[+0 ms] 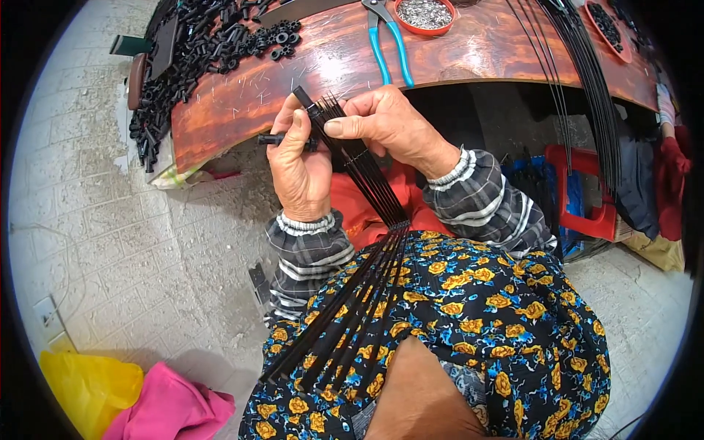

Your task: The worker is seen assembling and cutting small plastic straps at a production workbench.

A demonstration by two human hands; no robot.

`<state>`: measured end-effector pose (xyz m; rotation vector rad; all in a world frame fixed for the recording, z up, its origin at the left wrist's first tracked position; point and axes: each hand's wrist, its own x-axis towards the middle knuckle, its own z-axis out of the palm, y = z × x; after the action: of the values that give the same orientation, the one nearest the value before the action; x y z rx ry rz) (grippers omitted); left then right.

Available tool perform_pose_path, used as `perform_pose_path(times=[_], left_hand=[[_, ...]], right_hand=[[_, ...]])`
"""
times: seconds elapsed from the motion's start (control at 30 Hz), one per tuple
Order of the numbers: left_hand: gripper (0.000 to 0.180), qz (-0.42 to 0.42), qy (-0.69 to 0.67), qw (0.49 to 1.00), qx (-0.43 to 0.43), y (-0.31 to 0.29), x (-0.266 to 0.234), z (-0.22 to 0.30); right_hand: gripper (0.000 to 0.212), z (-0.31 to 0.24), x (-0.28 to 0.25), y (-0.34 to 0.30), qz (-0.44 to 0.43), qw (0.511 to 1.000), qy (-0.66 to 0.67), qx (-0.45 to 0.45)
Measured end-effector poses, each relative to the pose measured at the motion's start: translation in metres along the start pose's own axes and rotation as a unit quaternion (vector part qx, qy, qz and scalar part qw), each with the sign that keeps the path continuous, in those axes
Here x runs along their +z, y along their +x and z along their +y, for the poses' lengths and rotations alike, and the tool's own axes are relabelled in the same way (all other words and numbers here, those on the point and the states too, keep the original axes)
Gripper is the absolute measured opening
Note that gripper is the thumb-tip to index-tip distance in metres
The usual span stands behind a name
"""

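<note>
My left hand [302,176] is closed around a short black plastic tube [270,139], which pokes out sideways past the thumb. A second black tubular piece [301,95] stands up at its fingertips, against the top of a bundle of thin black rods that look like umbrella ribs [370,183]. My right hand [400,128] is closed on the upper part of these ribs, thumb on top and fingers behind. Thin wire-like ends stick up beside the thumb. Lower down, the ribs pass a joint and fan out over my flowered apron [469,301]. The fingers hide how the pieces meet.
Ahead is a reddish wooden table [323,62] bearing a heap of black plastic fittings [213,44], blue-handled pliers [391,44] and a red dish of small metal bits [425,15]. More long black ribs [598,95] hang over its edge at right, near a red stool [594,220].
</note>
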<state>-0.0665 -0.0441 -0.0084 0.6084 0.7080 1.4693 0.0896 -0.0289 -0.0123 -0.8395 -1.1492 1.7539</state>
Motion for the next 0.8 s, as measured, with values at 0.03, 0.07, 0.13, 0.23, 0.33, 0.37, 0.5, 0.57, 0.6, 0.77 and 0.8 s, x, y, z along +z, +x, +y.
perform_pose_path(times=[0.03, 0.07, 0.13, 0.23, 0.33, 0.37, 0.5, 0.57, 0.6, 0.77, 0.8], left_hand=[[0.032, -0.002, -0.002, 1.000, -0.007, 0.000, -0.001, 0.000], [0.032, -0.004, -0.004, 1.000, -0.015, 0.000, -0.002, 0.001], [0.032, 0.008, -0.004, 1.000, -0.019, 0.002, -0.004, 0.002], [0.033, 0.019, -0.003, 1.000, -0.012, 0.000, -0.002, 0.003], [0.035, 0.019, -0.007, 1.000, -0.004, -0.002, -0.001, 0.005], [0.037, 0.015, -0.014, 1.000, -0.007, -0.002, -0.001, 0.005], [0.039, -0.001, -0.026, 1.000, -0.007, -0.003, -0.001, 0.005], [0.041, -0.005, -0.035, 0.999, -0.013, -0.004, 0.004, 0.007], [0.041, -0.002, -0.036, 0.999, -0.013, -0.004, 0.006, 0.008], [0.040, 0.002, -0.057, 0.998, -0.021, -0.003, 0.007, 0.000], [0.039, -0.007, -0.072, 0.997, -0.029, -0.004, 0.001, -0.003]], right_hand=[[0.030, 0.002, 0.000, 0.001, -0.004, 1.000, 0.017, 0.016], [0.030, 0.005, 0.000, 0.003, -0.005, 1.000, 0.016, 0.016], [0.030, 0.011, 0.000, 0.007, -0.002, 0.999, 0.031, 0.004], [0.030, 0.018, 0.000, 0.006, -0.020, 0.998, 0.064, 0.001], [0.030, 0.011, -0.001, 0.004, -0.030, 0.997, 0.071, 0.015], [0.030, 0.011, -0.001, 0.004, -0.031, 0.997, 0.071, 0.015], [0.030, 0.010, 0.000, 0.003, -0.031, 0.998, 0.055, 0.004], [0.029, 0.006, 0.001, 0.001, -0.031, 0.999, 0.044, -0.005], [0.029, 0.003, 0.003, 0.000, -0.020, 0.999, 0.028, -0.005], [0.029, 0.011, -0.002, 0.000, -0.013, 1.000, 0.015, 0.016], [0.029, 0.013, -0.001, -0.001, -0.020, 0.999, 0.033, 0.022]])
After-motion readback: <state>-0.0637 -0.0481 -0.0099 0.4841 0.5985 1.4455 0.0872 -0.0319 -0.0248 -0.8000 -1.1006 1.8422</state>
